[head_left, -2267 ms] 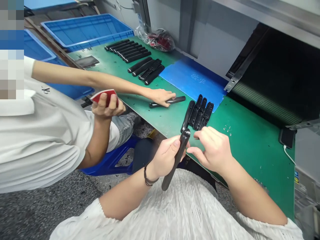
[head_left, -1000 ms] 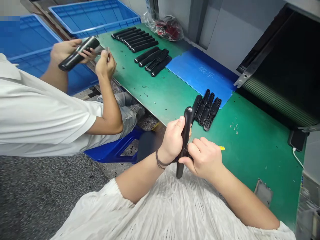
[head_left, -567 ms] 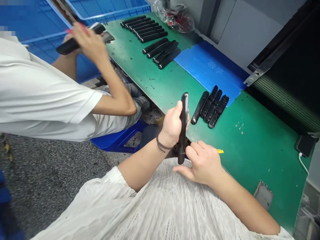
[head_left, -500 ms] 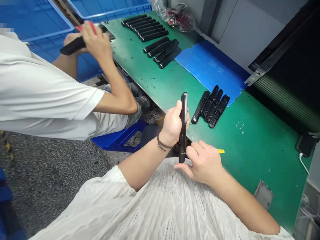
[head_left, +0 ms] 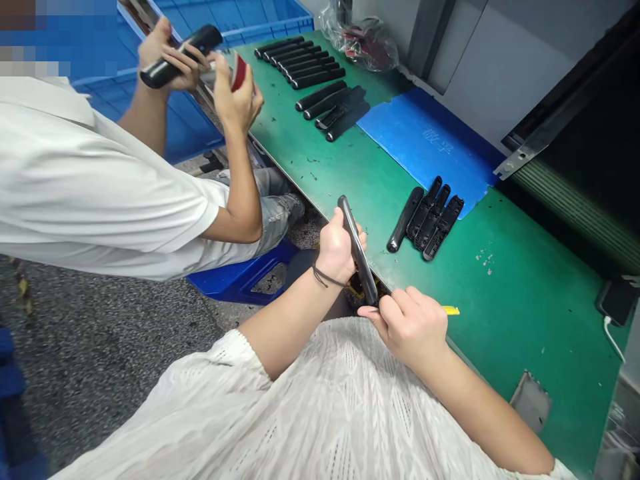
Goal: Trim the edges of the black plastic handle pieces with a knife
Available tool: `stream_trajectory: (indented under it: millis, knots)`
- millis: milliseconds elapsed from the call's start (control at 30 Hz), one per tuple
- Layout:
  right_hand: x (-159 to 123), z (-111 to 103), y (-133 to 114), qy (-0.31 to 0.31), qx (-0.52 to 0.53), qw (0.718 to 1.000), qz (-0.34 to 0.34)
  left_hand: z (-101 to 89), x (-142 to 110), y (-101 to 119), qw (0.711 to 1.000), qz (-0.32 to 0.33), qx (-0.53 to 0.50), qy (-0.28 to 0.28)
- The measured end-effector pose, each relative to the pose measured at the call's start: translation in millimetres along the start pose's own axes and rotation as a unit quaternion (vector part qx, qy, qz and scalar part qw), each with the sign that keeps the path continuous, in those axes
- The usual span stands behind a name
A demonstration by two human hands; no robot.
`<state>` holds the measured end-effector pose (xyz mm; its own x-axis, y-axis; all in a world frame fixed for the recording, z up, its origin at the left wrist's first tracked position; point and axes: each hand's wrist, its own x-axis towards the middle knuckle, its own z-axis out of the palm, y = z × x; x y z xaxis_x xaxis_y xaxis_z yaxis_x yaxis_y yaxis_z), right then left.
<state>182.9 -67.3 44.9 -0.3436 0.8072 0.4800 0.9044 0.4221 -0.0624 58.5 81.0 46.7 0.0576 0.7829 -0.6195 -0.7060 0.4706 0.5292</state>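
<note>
My left hand is wrapped round a long, glossy black plastic handle shell just off the table's front edge. The shell slants, its lower end close to my right hand. That hand is closed on a slim tool whose yellow end sticks out behind the fist; its working end is hidden or too small to make out. My right thumb reaches to the shell's lower end. Beyond, on the green table, lie one smooth black shell and several more with their ribbed inner sides up.
A co-worker at the left holds a black shell and a red pad. Rows of black shells lie on the green table, with a blue sheet, a grey plate and a phone. Blue crates stand behind.
My left hand has raised and turned the shell so its top leans left. My right hand has taken up the yellow-ended tool and met the shell's lower end. The co-worker has lifted a shell off the table.
</note>
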Motion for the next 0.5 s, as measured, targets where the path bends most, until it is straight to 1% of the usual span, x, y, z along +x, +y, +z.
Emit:
stream_trajectory:
  millis: [67, 167, 233, 300, 367, 400, 433, 500]
  knots:
    - [-1.1, -1.8, 2.8, -0.007, 0.041, 0.999, 0.027, -2.3, 4.8, 3.1, 1.0, -0.001, -0.01, 0.013]
    - [-3.4, -3.7, 10.1, -0.054, 0.085, 0.993, 0.068, -7.8, 10.6, 9.8, 1.0, -0.003, -0.026, 0.017]
    - [-5.5, -1.1, 15.4, -0.096, 0.065, 0.991, 0.069, -11.6, 13.6, 14.3, 0.999, -0.002, -0.037, 0.015]
    - [-7.6, 3.7, 19.7, -0.151, 0.012, 0.987, 0.059, -15.2, 16.2, 17.9, 0.999, -0.001, -0.046, 0.014]
    - [-8.7, 7.2, 22.0, -0.195, -0.028, 0.978, 0.07, -18.7, 18.3, 20.2, 0.998, -0.002, -0.053, 0.015]
    - [-8.6, 7.6, 22.5, -0.197, -0.03, 0.976, 0.082, -20.4, 19.1, 21.1, 0.998, -0.006, -0.056, 0.013]
    - [-7.9, 6.9, 22.6, -0.182, -0.023, 0.978, 0.096, -22.0, 19.7, 21.8, 0.998, -0.011, -0.058, 0.01]
    - [-4.3, 2.9, 22.3, -0.12, 0.006, 0.986, 0.115, -24.3, 19.6, 22.8, 0.998, -0.023, -0.056, 0.008]
